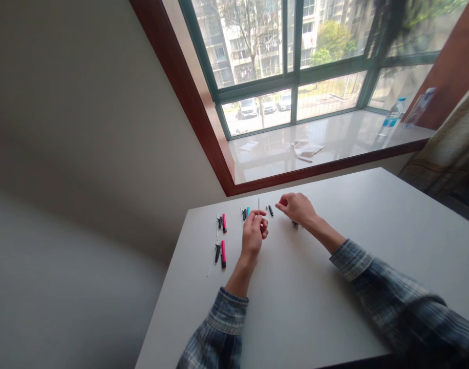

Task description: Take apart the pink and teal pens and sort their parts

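My left hand (pixel 254 233) is closed around a thin pen refill (pixel 258 205) that sticks upright above the fingers. My right hand (pixel 297 207) lies a little to the right with fingers curled in a pinch near a small black pen part (pixel 270 210) on the white table (pixel 334 287); what it pinches is too small to name. Another small dark piece (pixel 295 225) peeks out under the right wrist. Left of my hands lie taken-apart pens: a pink barrel with a black part (pixel 224 223), a second pink barrel (pixel 222 254), and a teal piece (pixel 247 212).
A thin white refill (pixel 210 266) lies near the table's left edge. Behind the table runs a glossy window sill (pixel 280 154) with a folded white cloth (pixel 305 150), a paper scrap (pixel 249 145) and a water bottle (pixel 391 118). A curtain (pixel 449 148) hangs at the right.
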